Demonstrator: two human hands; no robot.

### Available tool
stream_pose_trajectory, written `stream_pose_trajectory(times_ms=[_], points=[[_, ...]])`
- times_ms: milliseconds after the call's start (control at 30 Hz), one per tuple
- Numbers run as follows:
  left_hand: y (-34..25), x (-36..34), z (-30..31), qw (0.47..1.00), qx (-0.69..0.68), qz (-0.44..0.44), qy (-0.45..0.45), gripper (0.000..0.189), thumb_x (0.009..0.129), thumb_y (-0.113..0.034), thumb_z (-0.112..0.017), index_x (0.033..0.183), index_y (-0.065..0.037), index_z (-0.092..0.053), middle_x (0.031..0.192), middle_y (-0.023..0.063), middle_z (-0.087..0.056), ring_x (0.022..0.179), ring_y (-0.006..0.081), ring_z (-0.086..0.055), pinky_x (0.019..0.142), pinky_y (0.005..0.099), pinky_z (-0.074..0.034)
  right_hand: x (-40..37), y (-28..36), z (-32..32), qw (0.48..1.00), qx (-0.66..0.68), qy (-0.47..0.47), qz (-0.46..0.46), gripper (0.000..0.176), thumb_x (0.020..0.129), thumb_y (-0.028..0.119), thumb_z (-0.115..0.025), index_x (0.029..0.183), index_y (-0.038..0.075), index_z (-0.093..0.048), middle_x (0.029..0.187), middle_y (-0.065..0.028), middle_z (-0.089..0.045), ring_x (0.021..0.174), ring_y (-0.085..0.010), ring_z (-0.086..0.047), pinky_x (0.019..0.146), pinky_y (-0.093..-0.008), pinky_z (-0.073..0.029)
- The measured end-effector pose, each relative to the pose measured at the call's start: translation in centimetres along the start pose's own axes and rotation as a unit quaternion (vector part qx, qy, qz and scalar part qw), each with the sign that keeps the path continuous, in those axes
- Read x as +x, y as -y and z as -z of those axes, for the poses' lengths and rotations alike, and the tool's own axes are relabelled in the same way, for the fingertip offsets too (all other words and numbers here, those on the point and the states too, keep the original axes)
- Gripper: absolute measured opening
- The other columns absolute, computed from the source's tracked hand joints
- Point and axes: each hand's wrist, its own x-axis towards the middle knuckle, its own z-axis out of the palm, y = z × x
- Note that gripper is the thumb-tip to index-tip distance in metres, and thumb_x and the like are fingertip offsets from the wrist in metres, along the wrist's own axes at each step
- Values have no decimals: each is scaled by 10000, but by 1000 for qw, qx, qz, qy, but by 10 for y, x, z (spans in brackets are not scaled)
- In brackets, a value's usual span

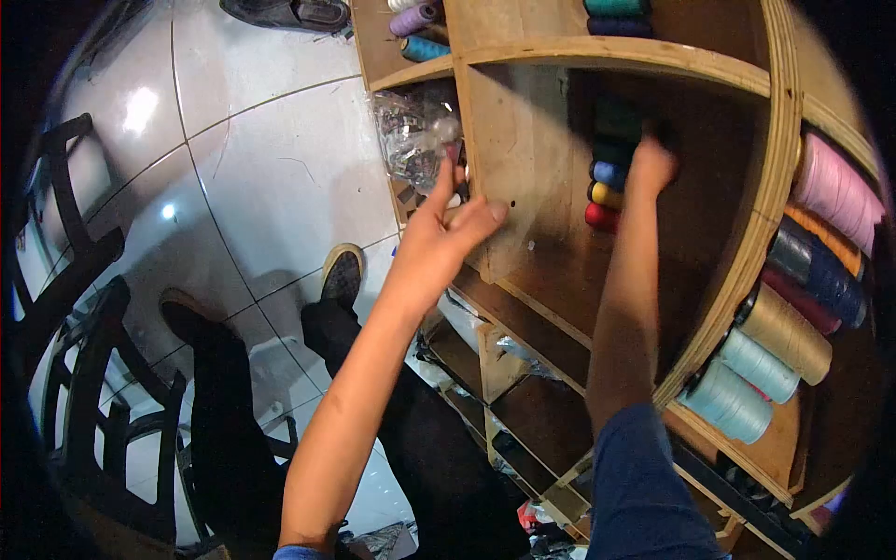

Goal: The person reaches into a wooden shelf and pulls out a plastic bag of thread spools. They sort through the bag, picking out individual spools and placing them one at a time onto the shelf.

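Note:
My right hand [653,168] reaches into a wooden shelf compartment, beside a row of thread spools. Its fingertips are in shadow near the dark green spools [616,121], so whether they grip one cannot be seen. Below these in the row lie a blue spool [609,175], a yellow spool [607,195] and a red spool [602,217]. My left hand [446,233] is in front of the shelf's upright divider [513,159], index finger and thumb stretched apart, nothing visible in it. Just beyond it, a clear plastic bag [411,135] with small items fills the neighbouring compartment.
Larger spools, among them a pink spool [835,187], a tan spool [784,333] and a pale blue spool [728,401], line the right compartment. Purple thread [413,20] sits at the top. A black chair [93,392] stands left on the tiled floor [271,168].

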Motion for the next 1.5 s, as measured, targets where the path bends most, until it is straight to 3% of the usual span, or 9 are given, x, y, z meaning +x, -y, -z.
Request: stream_pose_trajectory(times_ms=[67, 367, 767, 867, 967, 1200, 1300, 1400, 1500], points=[[8, -10, -3, 1000, 9, 3, 0, 853, 842, -232, -641, 1414, 61, -79, 1464, 150, -242, 1234, 212, -425, 1033, 324, -313, 31, -21, 0, 972, -217, 11, 86, 393, 768, 304, -649, 1084, 71, -634, 1119, -143, -618, 1039, -316, -580, 906, -402, -430], [16, -10, 32, 999, 18, -9, -31, 764, 866, -162, -604, 1419, 42, -118, 1431, 157, -306, 1192, 226, -474, 977, 333, -393, 93, -97, -60, 976, -95, -18, 195, 471, 765, 381, -635, 1109, 59, -625, 1122, -165, -609, 1057, -346, -560, 922, -438, -418], [-32, -25, 56, 997, -12, -16, -79, 621, 873, -201, -587, 1381, 11, -298, 1330, 159, -450, 1109, 293, -541, 888, 354, -463, 27, 14, -28, 955, -261, 6, 144, 409, 817, 289, -598, 1106, 0, -601, 1147, -210, -580, 1071, -340, -551, 936, -423, -408], [-50, -46, 53, 996, 11, -23, -85, 617, 874, -222, -585, 1370, 23, -314, 1326, 172, -449, 1107, 302, -540, 874, 355, -466, -32, 44, -31, 995, 32, -66, 69, 387, 769, 191, -616, 1096, -13, -593, 1108, -190, -602, 1015, -328, -573, 899, -405, -420], [-68, -73, 49, 995, 26, -31, -93, 594, 879, -226, -574, 1356, 31, -334, 1322, 186, -447, 1110, 305, -540, 882, 361, -466, -89, 68, -20, 998, 26, -47, 43, 391, 730, 103, -626, 1097, -15, -558, 1100, -189, -569, 1042, -368, -506, 918, -418, -395], [-130, -157, 16, 987, 84, -56, -126, 559, 869, -212, -594, 1330, 20, -381, 1320, 178, -456, 1099, 248, -557, 833, 317, -483, -210, 156, 90, 950, 145, 269, -67, 300, 752, 0, -574, 1047, 43, -596, 873, -111, -626, 822, -230, -595, 755, -347, -461], [-160, -201, -32, 981, 123, -91, -122, 467, 823, -21, -574, 1273, 18, -458, 1180, 121, -522, 852, 135, -571, 682, 241, -457, -259, 172, 158, 887, 264, 378, -14, 246, 771, 13, -574, 1012, 53, -599, 842, -91, -627, 734, -202, -594, 676, -314, -473], [-184, -239, -92, 976, 167, -131, -58, 501, 742, 96, -486, 1236, 13, -494, 1095, 72, -498, 732, 93, -502, 620, 234, -431, -274, 209, 271, 849, 235, 472, 24, 258, 804, 66, -508, 1049, 35, -585, 962, -202, -615, 936, -381, -581, 809, -417, -470], [-202, -278, -163, 963, 229, -133, 46, 503, 728, 97, -478, 1224, 11, -501, 1097, 79, -505, 741, 101, -511, 620, 231, -431, -293, 224, 365, 829, 280, 484, 6, 269, 801, 62, -533, 1057, 47, -615, 992, -173, -640, 946, -328, -611, 814, -386, -480]])
